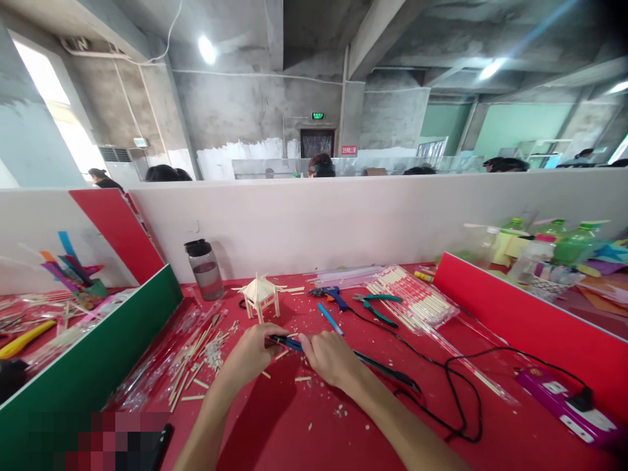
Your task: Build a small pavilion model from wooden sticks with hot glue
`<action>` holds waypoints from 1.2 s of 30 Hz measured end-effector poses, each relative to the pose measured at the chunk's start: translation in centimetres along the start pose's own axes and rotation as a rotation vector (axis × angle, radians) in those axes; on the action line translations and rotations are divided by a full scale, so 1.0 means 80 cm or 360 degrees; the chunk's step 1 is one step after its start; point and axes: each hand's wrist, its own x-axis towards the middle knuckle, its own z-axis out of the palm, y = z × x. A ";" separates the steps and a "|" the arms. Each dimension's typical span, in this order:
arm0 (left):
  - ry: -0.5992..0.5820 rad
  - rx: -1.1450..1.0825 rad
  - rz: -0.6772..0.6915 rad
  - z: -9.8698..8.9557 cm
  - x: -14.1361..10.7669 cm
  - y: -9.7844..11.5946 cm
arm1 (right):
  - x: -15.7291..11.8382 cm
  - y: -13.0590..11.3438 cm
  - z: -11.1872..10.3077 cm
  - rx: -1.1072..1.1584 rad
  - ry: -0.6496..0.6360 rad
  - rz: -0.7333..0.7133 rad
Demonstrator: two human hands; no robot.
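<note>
My left hand (252, 353) is closed at the dark end of a slim blue-and-black tool (289, 342). My right hand (331, 356) wraps round the blue part of it, close to the left hand. The tool's exact kind is hidden by my fingers. A long black piece (387, 369) shows beyond my right hand; I cannot tell whether it belongs to the same tool. Just past my hands, a small pavilion model (260, 297) of pale wooden sticks stands upright. Loose sticks (193, 363) and cut bits lie to the left.
Behind lie a blue glue gun (331, 296), green-handled pliers (380, 307), a blue stick (330, 318) and bagged sticks (417, 297). A water bottle (205, 271) stands back left. A black cord (454, 392) runs to a purple power strip (564, 405). Green (98, 353) and red (530, 307) dividers flank the table.
</note>
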 end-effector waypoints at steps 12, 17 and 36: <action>-0.0087 -0.0027 -0.0027 -0.005 -0.005 0.015 | -0.021 0.028 -0.022 0.0149 -0.0137 0.0058; -0.0018 0.0099 -0.0040 -0.011 -0.005 0.014 | -0.021 0.041 -0.028 0.0197 -0.0145 0.0109; -0.0092 0.0914 -0.0462 -0.017 -0.013 -0.041 | -0.002 0.132 -0.001 -0.0054 -0.0180 0.0754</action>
